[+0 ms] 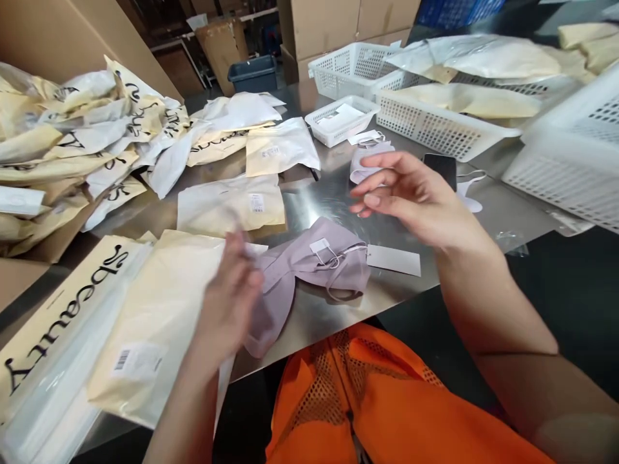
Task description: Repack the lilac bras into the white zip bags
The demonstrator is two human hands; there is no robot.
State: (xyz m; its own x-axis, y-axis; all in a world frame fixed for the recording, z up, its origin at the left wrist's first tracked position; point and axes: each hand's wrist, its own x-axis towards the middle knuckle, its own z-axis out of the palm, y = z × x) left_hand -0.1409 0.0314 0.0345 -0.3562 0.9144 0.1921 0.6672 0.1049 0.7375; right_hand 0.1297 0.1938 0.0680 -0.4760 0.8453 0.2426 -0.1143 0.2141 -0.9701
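Observation:
A mauve bra [300,258] lies spread on the metal table in front of me, with thin straps looped over one cup. A white hang tag [394,260] sticks out from its right side. My left hand [232,290], smeared by motion, is over the left end of the bra. Whether it touches or grips the fabric cannot be made out. Raised above the table to the right, my right hand [406,196] has its fingers apart and nothing in them. Beyond those fingers is another folded mauve garment [370,158] with a white tag.
Cream printed bags [140,322] are stacked at the left front, and a heap of similar bags [87,135] is behind them. A labelled bag [229,205] lies mid-table. White baskets [435,129] stand at the back right, near a dark phone [442,171].

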